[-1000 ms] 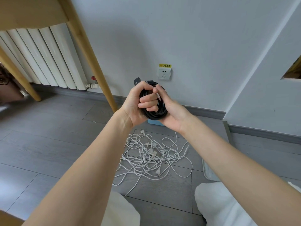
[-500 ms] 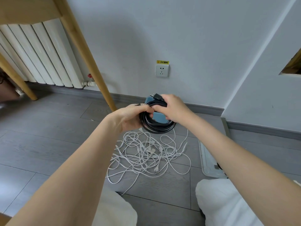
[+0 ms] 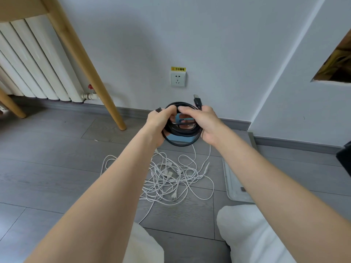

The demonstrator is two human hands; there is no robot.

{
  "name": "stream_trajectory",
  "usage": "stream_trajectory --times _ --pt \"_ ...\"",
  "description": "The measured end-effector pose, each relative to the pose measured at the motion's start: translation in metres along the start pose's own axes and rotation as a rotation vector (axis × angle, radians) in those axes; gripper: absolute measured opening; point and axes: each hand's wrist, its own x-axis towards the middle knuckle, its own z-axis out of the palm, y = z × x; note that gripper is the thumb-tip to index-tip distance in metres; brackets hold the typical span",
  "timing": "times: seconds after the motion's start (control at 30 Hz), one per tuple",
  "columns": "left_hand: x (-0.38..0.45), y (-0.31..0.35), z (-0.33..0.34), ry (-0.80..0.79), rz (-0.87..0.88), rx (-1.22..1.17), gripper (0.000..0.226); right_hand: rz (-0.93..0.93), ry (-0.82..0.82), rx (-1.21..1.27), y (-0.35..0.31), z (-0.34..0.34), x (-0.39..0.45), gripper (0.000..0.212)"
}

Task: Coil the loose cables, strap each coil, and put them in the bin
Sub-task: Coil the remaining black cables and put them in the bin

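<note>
From the head view I see both hands raised in front of the wall socket (image 3: 178, 79), holding the black cable coil (image 3: 180, 136) between them just below it. My left hand (image 3: 158, 128) grips the coil's left side, fingers curled over the loops, with one black plug end poking out above the knuckles. My right hand (image 3: 204, 124) grips the right side, fingers curled round the strands, and the USB plug (image 3: 197, 102) sticks up past it toward the socket. Through and under the coil I see a pale blue bin (image 3: 177, 139) on the floor below the socket. Nearer me than the bin, the white cables (image 3: 171, 179) lie loose and tangled on the floor. A wooden table leg (image 3: 85, 61) slants left of the socket, with a radiator (image 3: 34, 63) further left.
</note>
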Motion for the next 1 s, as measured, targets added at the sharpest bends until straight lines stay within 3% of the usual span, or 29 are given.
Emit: stream_trajectory --times 0.03,0.1,0.2,0.3,0.37,0.43,0.47,0.53,0.6,0.7,0.8,0.9,1.0 --pt "0.001 0.002 -0.001 0.018 -0.014 -0.002 0.017 0.023 -0.074 0.048 -0.003 -0.002 0.000 0.033" --pt "0.002 0.006 -0.002 0.116 -0.026 -0.074 0.011 0.044 -0.168 0.208 -0.006 -0.002 0.000 0.019" --pt "0.000 0.008 0.002 0.362 -0.005 -0.236 0.012 0.054 -0.210 0.374 -0.001 0.007 -0.005 0.016" --pt "-0.005 0.003 0.008 0.533 -0.031 -0.368 0.012 0.101 -0.135 0.578 0.004 0.019 -0.010 0.021" --pt "-0.007 0.005 0.006 0.610 -0.060 -0.485 0.013 0.122 -0.070 0.690 0.002 0.018 -0.009 0.042" --pt "-0.007 0.009 0.004 0.668 -0.060 -0.568 0.014 0.119 -0.076 0.684 0.001 0.018 -0.008 0.057" --pt "-0.008 0.009 0.003 0.686 -0.049 -0.576 0.012 0.115 -0.100 0.622 0.003 0.020 -0.008 0.052" --pt "-0.009 0.007 0.004 0.699 -0.023 -0.541 0.014 0.124 -0.150 0.417 0.012 0.027 -0.006 0.022" --pt "-0.010 0.002 0.005 0.656 -0.002 -0.483 0.014 0.145 -0.161 0.319 0.019 0.030 -0.006 0.007" --pt "-0.009 -0.003 0.008 0.482 0.025 -0.419 0.017 0.194 -0.164 0.439 0.014 0.028 -0.006 0.021" --pt "-0.009 -0.006 0.010 0.320 0.016 -0.195 0.015 0.242 -0.013 0.549 0.005 0.023 -0.005 0.028" --pt "-0.008 -0.009 0.002 0.177 -0.048 -0.007 0.014 0.283 0.092 0.398 0.008 0.019 -0.004 0.027" --pt "-0.006 -0.007 -0.014 0.067 -0.075 0.099 0.020 0.236 0.022 0.151 0.010 0.016 -0.002 0.022"
